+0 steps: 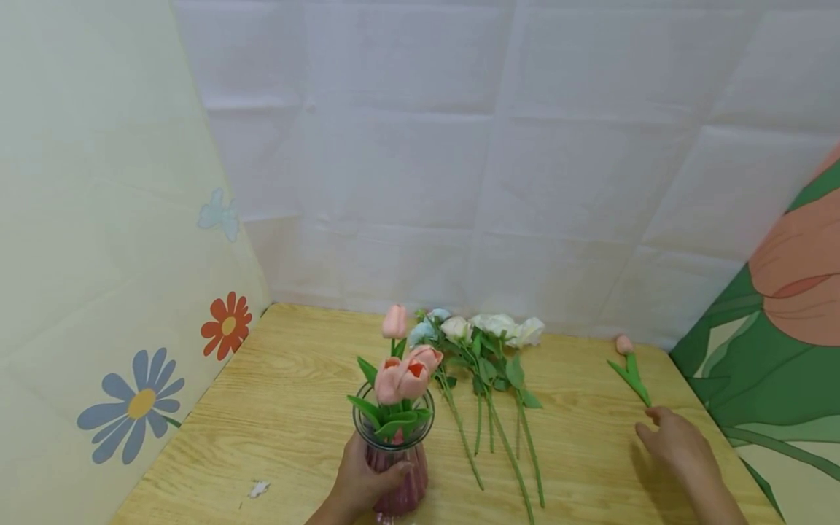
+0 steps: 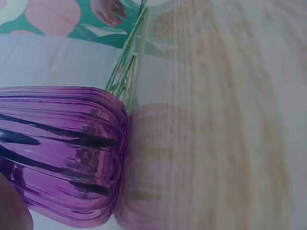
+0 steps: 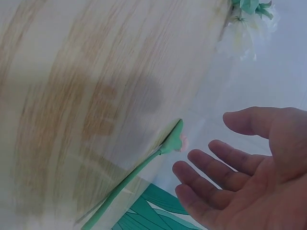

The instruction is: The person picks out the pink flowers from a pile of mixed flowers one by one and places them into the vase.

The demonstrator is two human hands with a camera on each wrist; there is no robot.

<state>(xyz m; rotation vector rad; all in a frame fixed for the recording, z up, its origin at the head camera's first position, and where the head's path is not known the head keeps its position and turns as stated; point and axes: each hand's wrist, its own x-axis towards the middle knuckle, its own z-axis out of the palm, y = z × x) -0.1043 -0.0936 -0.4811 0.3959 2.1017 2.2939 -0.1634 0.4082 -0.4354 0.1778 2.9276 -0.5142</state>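
My left hand [image 1: 361, 477] grips the ribbed purple glass vase [image 1: 408, 485] near the front of the table, fingers round its side. Several pink tulips [image 1: 397, 383] with green leaves stand in it, one rising above the others. The left wrist view shows the vase's lower part [image 2: 67, 153] close up. At the right, a single pink tulip [image 1: 631, 372] lies on the tabletop. My right hand [image 1: 679, 443] hovers over its stem end. In the right wrist view the fingers of this hand [image 3: 240, 177] are spread and apart from the tulip's green stem [image 3: 129, 184].
Several white roses [image 1: 499, 328] and pale blue flowers [image 1: 423, 334] lie at the back middle, long stems [image 1: 505, 437] pointing toward me. A white cloth [image 1: 394, 146] hangs behind the wooden table [image 1: 289, 379]; patterned cloths flank both sides.
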